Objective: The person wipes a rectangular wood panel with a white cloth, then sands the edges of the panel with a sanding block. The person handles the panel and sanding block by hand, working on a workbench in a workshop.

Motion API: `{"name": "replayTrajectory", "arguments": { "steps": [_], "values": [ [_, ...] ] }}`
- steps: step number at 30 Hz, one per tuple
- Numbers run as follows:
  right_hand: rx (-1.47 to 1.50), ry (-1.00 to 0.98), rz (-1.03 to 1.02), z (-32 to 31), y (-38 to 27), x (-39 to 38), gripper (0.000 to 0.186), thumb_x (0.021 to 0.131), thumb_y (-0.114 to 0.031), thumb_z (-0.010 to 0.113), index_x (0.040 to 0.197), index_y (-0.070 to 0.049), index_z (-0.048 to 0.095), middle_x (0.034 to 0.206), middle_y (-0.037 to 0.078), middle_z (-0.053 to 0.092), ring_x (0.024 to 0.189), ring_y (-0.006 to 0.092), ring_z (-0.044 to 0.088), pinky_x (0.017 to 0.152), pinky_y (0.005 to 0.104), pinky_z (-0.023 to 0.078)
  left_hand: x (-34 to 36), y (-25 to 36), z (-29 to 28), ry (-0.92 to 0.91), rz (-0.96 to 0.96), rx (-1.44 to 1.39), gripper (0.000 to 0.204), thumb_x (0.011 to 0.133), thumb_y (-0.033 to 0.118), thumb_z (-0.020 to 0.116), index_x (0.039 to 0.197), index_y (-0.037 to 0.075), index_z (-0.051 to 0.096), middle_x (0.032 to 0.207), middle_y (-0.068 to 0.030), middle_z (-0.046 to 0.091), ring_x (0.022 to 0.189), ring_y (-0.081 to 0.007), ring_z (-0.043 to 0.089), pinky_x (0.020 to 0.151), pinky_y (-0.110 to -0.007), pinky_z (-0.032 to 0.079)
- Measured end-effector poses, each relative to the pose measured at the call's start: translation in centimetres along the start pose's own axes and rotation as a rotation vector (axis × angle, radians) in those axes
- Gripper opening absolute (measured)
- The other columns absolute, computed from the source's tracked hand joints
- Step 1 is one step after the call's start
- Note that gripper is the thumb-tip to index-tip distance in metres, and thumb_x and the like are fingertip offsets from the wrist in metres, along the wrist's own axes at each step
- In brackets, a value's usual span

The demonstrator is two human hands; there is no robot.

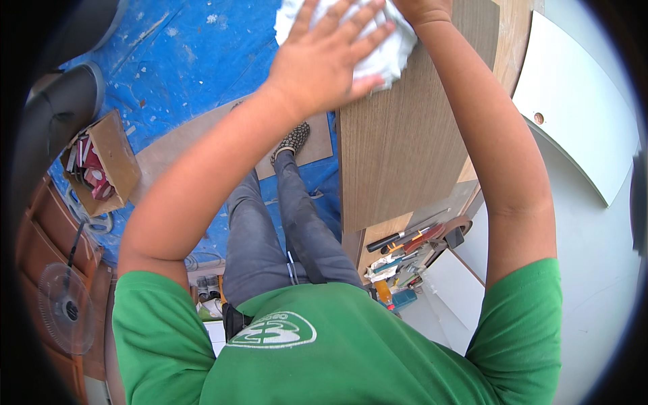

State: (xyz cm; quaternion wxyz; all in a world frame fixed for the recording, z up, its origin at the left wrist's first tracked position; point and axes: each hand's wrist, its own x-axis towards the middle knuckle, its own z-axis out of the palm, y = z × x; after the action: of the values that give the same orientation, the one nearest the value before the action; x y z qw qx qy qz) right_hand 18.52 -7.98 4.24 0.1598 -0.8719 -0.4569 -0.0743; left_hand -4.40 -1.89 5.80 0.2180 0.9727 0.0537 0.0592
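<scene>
At the top centre of the frame a crumpled white cloth (385, 47) lies bunched on the upper end of a tall wood-grain panel (398, 155), its folds puffing out to the right and lower edge from under the hand that covers it. The left hand (324, 57) lies flat on the cloth with fingers (351, 27) spread and extended, pressing down rather than gripping. The right hand (422, 8) meets the cloth at the very top edge of the frame; only its wrist shows, so I cannot tell how its fingers stand. The panel is grey-brown with fine vertical grain and runs from the top centre down toward mid-frame, a paler plywood edge (513, 40) showing to its right. Just below the panel's lower end, a cluster of hand tools (408, 253) lies in a heap with handles of black, red and orange. Under both forearms the person's grey trouser legs (283, 229) and a patterned shoe (292, 140) stand over a blue tarpaulin (182, 74). At left centre sits an open cardboard box (104, 165), and a fan (66, 309) appears at the lower left. White boards (580, 101) fill the right side
</scene>
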Motion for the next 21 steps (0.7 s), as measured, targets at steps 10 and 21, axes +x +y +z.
{"name": "replayTrajectory", "arguments": {
  "steps": [10, 21],
  "values": [
    [0.168, 0.018, 0.054, 0.0, 0.9, -0.4, 0.061, 0.109, -0.049, 0.042, 0.140, 0.000, 0.060, 0.151, 0.029, 0.051, 0.146, 0.0463, 0.039, 0.125, 0.0522, 0.026, -3.2, 6.9, 3.2, -0.048, 0.019, 0.030, 0.081, 0.096, 0.059, 0.056, 0.164, 0.019, 0.037, 0.173, -0.0123, 0.025, 0.161, -0.0355, 0.017, 0.129, -0.058, 0.008],
    [0.359, 0.143, 0.265, -8.5, -0.5, -13.7, 0.044, 0.113, -0.034, 0.041, 0.140, -0.005, 0.061, 0.149, 0.020, 0.057, 0.149, 0.0442, 0.037, 0.126, 0.0516, 0.025, -5.3, 17.8, 7.6, -0.198, 0.288, -0.595, 0.070, 0.084, 0.025, 0.066, 0.146, -0.002, 0.053, 0.161, -0.0191, 0.043, 0.156, -0.0319, 0.031, 0.132, -0.050, 0.014]
  ]
}}
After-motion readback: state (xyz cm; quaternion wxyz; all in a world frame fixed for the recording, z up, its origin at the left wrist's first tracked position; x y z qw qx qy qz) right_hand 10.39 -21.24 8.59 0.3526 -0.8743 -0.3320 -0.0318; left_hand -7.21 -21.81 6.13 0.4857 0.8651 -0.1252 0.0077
